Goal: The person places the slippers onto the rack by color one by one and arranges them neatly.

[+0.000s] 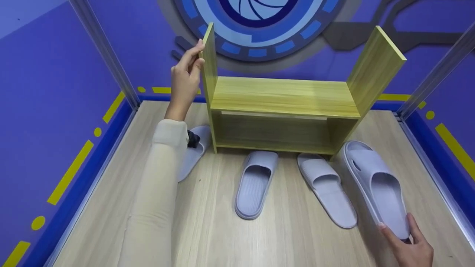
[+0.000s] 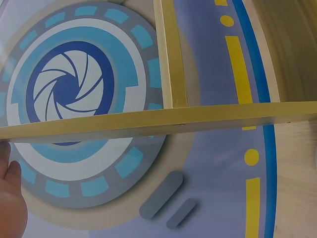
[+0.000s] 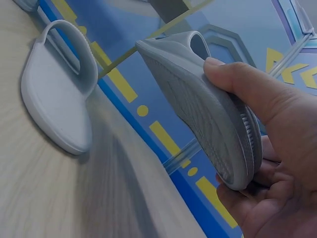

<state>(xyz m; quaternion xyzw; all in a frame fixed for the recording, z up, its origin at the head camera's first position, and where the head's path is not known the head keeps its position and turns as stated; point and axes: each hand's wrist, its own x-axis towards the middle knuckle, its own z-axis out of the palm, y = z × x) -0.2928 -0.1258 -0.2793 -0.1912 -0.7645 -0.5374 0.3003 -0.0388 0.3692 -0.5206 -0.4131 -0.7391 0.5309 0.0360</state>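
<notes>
In the head view my left hand (image 1: 187, 76) touches the outer side and front edge of the left panel on a small yellow-green wooden shelf (image 1: 285, 95). The left wrist view has those fingertips (image 2: 14, 171) against that panel at the far left, with none seen wrapped round it. My right hand (image 1: 413, 246) grips a grey slipper (image 1: 389, 193) by its heel, thumb on one side and fingers on the other. Its ribbed sole shows in the right wrist view, where the slipper (image 3: 198, 114) is off the floor and tilted, toe pointing away from the hand.
Three more grey slippers lie on the wood-look floor: one (image 1: 254, 189) before the shelf, one (image 1: 330, 196) beside the held slipper, one (image 1: 202, 135) partly hidden by my left sleeve. Blue-purple walls (image 1: 66, 92) enclose the back and sides, with metal posts in the corners.
</notes>
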